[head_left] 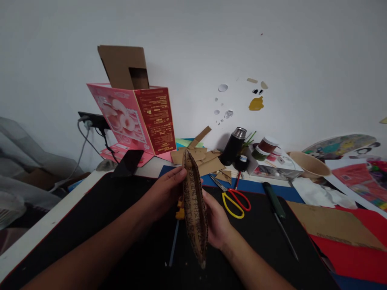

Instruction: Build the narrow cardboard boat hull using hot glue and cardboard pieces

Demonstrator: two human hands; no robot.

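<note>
Cardboard: the long cardboard (193,213) is held up between the two hands, over the mat (250,245); it looks narrow at both ends, and dark characters run along its side

Left hand: the left hand (169,186) is grasping the cardboard from the left, with the thumb pressed near its upper part

Right hand: the right hand (216,221) is also grasping the cardboard, from the right and somewhat lower; some of its fingers are hidden behind

Yellow tool: the yellow tool (179,212) is on the mat, partly covered by the cardboard in this view, and a thin strip extends from it toward the person

Scissors: the scissors (226,191) lie to the right of the hands, with one red and one yellow handle, their points turned away from the person

Green tool: the green tool (275,203) lies further right, its thin metal shaft directed toward the person

Back of the worktop: on the worktop (60,213), behind the hands, are scraps (211,164), a black flask (232,147) and jars (267,146)

Left side: a phone (130,161) leans near a pink box (123,117)

Right side: a brown sheet (335,221) lies on a red sheet (350,259), near white tissue (320,194) and a bowl (311,164)
</note>
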